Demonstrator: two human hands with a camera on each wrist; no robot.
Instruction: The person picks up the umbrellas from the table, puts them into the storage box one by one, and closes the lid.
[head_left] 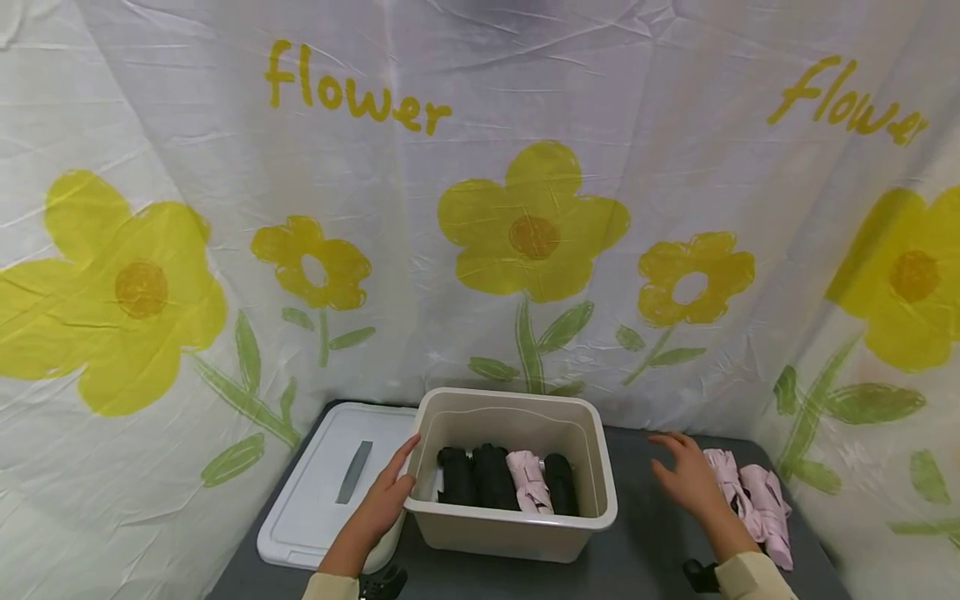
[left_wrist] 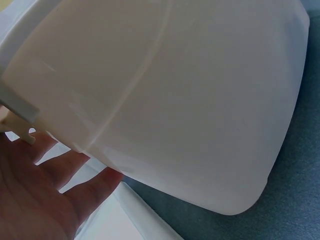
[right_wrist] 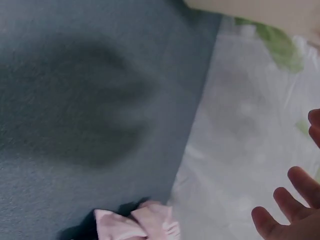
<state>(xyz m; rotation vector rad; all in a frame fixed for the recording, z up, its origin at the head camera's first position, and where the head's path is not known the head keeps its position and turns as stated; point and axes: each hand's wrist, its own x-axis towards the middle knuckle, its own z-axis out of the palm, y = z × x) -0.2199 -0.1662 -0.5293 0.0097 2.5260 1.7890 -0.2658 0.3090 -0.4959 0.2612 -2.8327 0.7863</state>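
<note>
My left hand [head_left: 382,504] is at the left side of a beige plastic storage bin [head_left: 517,533]. Its fairly straight fingers touch the outer wall [left_wrist: 190,100], with the fingertips by the rim. Inside the bin, side by side, lie black folded umbrellas [head_left: 491,477] and a pink one [head_left: 529,482], all rolled up. Right of the bin, my right hand [head_left: 690,477] hovers over the table with spread fingers and nothing in them. Beside it are two pink folded umbrellas [head_left: 767,504], partly behind the hand and wrist; the end of one pink umbrella [right_wrist: 137,222] shows in the right wrist view.
A white lid [head_left: 311,492] with a grey handle lies left of the bin, its right edge partly behind the left arm. The dark grey table [head_left: 637,533] meets a white curtain [head_left: 405,250] printed with yellow flowers at its back edge.
</note>
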